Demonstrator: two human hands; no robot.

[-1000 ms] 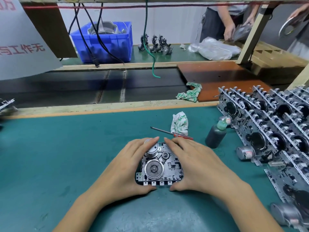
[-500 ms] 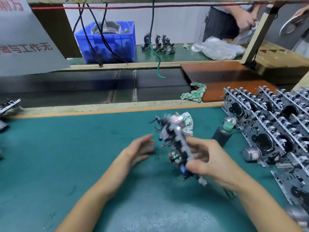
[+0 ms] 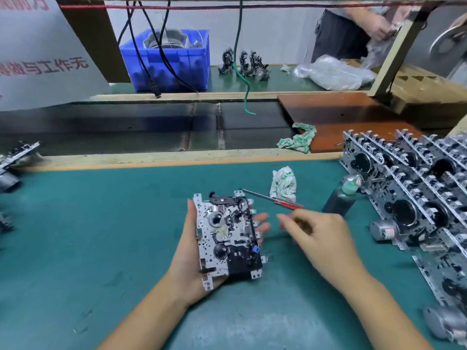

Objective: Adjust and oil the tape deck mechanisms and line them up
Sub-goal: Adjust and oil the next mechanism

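A tape deck mechanism (image 3: 228, 237) is cradled in the left hand (image 3: 192, 251), grip curled round it; the right hand (image 3: 321, 238) is held empty, fingers loosely curled.

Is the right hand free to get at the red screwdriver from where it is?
Probably yes. The right hand holds nothing and sits just short of the screwdriver, which lies bare on the mat. The rag and oil bottle flank it but do not cover its handle.
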